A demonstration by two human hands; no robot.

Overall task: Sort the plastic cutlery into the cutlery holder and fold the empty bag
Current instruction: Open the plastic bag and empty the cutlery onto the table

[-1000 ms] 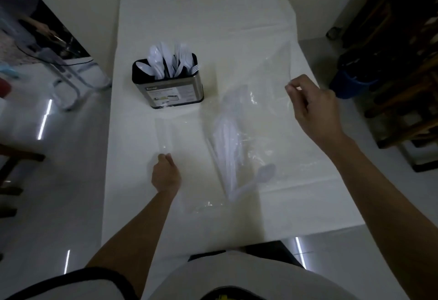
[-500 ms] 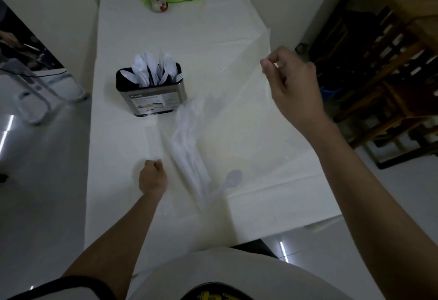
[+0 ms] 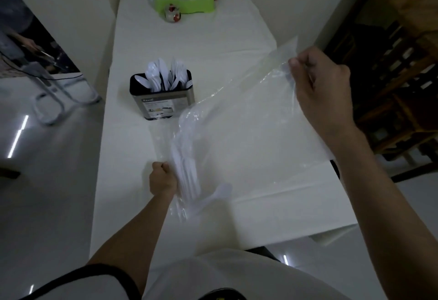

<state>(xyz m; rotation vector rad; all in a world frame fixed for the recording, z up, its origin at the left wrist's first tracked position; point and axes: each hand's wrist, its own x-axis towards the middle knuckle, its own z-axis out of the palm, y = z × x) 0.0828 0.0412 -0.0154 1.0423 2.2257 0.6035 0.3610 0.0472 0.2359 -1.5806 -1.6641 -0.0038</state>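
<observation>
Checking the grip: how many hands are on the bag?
2. The left hand grips the bag low, beside the cutlery inside; the right hand pinches its raised far corner.

Single view: wide-angle, head-worn. Faces forward and steeply down, along the table (image 3: pixel 213 39) from its near short end. Close range: right hand (image 3: pixel 320 81) near the lens, left hand (image 3: pixel 163 179) farther, low at the table. Either side, the floor (image 3: pixel 47 181).

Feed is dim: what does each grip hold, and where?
Both hold the bag: right grip pinches its raised top edge; left grip clutches its low edge.
</observation>
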